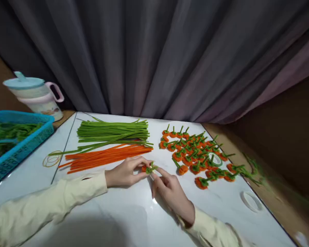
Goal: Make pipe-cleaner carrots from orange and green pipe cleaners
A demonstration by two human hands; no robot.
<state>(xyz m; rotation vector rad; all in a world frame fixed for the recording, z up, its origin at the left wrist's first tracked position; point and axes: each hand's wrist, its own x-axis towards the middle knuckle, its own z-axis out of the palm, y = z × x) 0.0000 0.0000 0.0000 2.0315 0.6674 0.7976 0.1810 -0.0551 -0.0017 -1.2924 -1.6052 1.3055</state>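
Observation:
Between the fingers of my left hand (127,172) is a small orange pipe-cleaner persimmon with a green top (151,168), partly hidden by the fingertips. My right hand (170,192) pinches at the green pipe-cleaner piece on its right side. Both hands meet just above the white tabletop. Behind my left hand lies a pile of orange pipe cleaners (105,157), and beyond it a thick bundle of green pipe cleaners (113,131). To the right of my right hand, several finished-looking orange persimmons with green stems (187,159) lie in a cluster.
A roll of tape (214,159) rests among the persimmons; a white ring (251,201) lies near the right edge. Rubber bands (51,160) lie left of the pipe cleaners. A blue basket (45,128) with green pieces and a lidded cup (38,97) stand left. A dark curtain (144,58) hangs behind.

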